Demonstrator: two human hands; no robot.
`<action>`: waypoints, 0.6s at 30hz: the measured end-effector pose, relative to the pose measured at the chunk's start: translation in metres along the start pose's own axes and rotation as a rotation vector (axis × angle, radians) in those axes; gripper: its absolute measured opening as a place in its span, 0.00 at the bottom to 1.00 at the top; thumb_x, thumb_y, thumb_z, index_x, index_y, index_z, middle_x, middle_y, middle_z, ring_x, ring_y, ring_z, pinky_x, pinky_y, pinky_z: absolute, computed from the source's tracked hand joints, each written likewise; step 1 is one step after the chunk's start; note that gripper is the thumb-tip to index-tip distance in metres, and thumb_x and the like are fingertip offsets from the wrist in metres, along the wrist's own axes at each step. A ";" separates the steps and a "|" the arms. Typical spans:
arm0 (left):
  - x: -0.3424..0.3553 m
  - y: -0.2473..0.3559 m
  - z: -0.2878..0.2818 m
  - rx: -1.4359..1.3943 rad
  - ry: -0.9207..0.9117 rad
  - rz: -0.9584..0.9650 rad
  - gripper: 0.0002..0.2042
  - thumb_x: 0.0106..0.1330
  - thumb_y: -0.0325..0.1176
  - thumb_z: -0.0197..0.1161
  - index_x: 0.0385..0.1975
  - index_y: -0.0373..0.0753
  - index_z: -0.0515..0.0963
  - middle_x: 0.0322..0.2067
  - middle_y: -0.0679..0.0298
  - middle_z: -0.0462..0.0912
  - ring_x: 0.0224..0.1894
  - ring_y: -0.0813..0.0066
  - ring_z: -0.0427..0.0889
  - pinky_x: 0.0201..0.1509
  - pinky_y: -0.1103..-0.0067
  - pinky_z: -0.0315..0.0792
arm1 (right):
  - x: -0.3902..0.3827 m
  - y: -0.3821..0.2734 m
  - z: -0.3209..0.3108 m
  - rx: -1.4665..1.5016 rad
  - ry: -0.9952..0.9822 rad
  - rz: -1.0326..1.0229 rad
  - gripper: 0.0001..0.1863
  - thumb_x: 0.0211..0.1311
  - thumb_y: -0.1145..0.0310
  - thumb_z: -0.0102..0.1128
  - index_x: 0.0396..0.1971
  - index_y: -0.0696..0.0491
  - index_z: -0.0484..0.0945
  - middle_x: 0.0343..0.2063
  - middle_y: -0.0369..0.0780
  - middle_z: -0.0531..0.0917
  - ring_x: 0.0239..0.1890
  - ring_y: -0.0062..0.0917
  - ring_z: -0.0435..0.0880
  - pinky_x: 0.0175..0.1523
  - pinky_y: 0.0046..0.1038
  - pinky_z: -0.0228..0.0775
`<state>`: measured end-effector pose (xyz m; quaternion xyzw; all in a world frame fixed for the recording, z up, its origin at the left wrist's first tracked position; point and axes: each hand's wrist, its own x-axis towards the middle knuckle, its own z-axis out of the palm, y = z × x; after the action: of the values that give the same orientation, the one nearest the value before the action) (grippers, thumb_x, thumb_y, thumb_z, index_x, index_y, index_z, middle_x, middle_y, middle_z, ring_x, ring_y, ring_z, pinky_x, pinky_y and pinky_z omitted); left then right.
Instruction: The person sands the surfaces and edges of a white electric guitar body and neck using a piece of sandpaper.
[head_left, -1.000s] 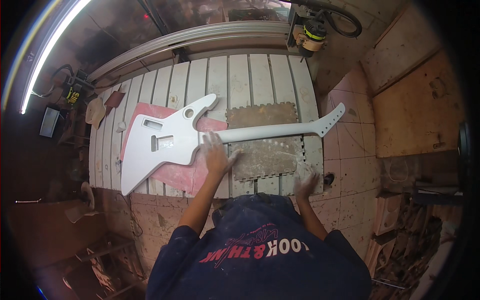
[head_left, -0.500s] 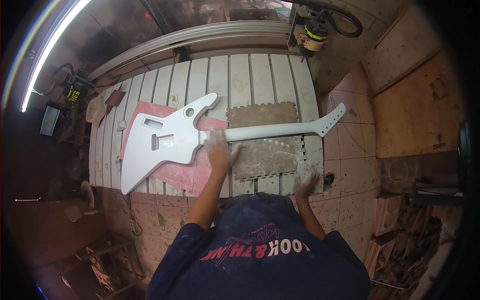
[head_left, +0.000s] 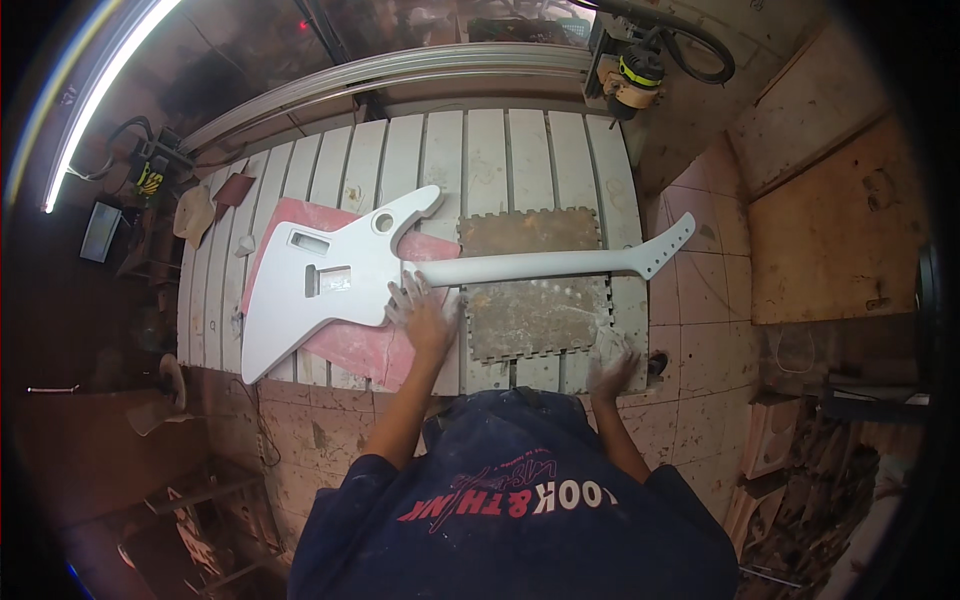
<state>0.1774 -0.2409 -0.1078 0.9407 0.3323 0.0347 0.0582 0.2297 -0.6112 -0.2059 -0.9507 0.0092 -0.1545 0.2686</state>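
A white unfinished electric guitar [head_left: 340,275] lies flat on a slatted white workbench [head_left: 500,160], its angular body on a pink sheet [head_left: 360,345] and its neck [head_left: 540,266] running right to the headstock [head_left: 670,245]. My left hand [head_left: 422,315] rests flat with fingers spread at the lower edge of the body, near the neck joint. My right hand [head_left: 610,360] presses open on the bench's front edge, right of a brown jigsaw-edged mat [head_left: 535,310] under the neck. Both hands look dusted white and hold nothing.
A router-type tool with a black hose [head_left: 630,75] hangs at the bench's back right. A metal rail [head_left: 400,70] runs behind the bench. Small items and a yellow-black device [head_left: 150,175] sit at the left. Scrap wood [head_left: 820,480] is piled on the floor at right.
My left hand has slid slightly along the guitar body's lower edge. The guitar and my right hand stay where they were.
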 end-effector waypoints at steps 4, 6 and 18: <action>0.006 0.047 0.035 -0.118 0.112 0.014 0.51 0.68 0.66 0.57 0.78 0.31 0.50 0.79 0.41 0.45 0.81 0.34 0.39 0.79 0.42 0.40 | 0.003 -0.001 0.000 0.001 0.069 -0.051 0.37 0.51 0.55 0.73 0.57 0.60 0.70 0.54 0.56 0.73 0.58 0.57 0.72 0.64 0.56 0.64; 0.001 0.078 0.023 -0.240 -0.009 0.144 0.53 0.67 0.69 0.55 0.78 0.29 0.49 0.80 0.42 0.44 0.81 0.37 0.39 0.80 0.45 0.38 | 0.005 -0.002 -0.003 0.025 0.044 -0.041 0.36 0.52 0.55 0.73 0.56 0.60 0.71 0.53 0.55 0.73 0.57 0.57 0.72 0.64 0.56 0.64; -0.003 0.034 0.020 -0.116 -0.103 0.463 0.51 0.67 0.73 0.51 0.80 0.38 0.50 0.81 0.55 0.48 0.82 0.53 0.46 0.80 0.45 0.37 | 0.010 -0.015 -0.014 0.104 0.029 -0.110 0.33 0.52 0.58 0.72 0.54 0.59 0.71 0.52 0.54 0.74 0.57 0.56 0.73 0.62 0.55 0.65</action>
<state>0.1978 -0.2709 -0.1232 0.9874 0.1020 0.0181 0.1198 0.2344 -0.6068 -0.1842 -0.9323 -0.0471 -0.1828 0.3086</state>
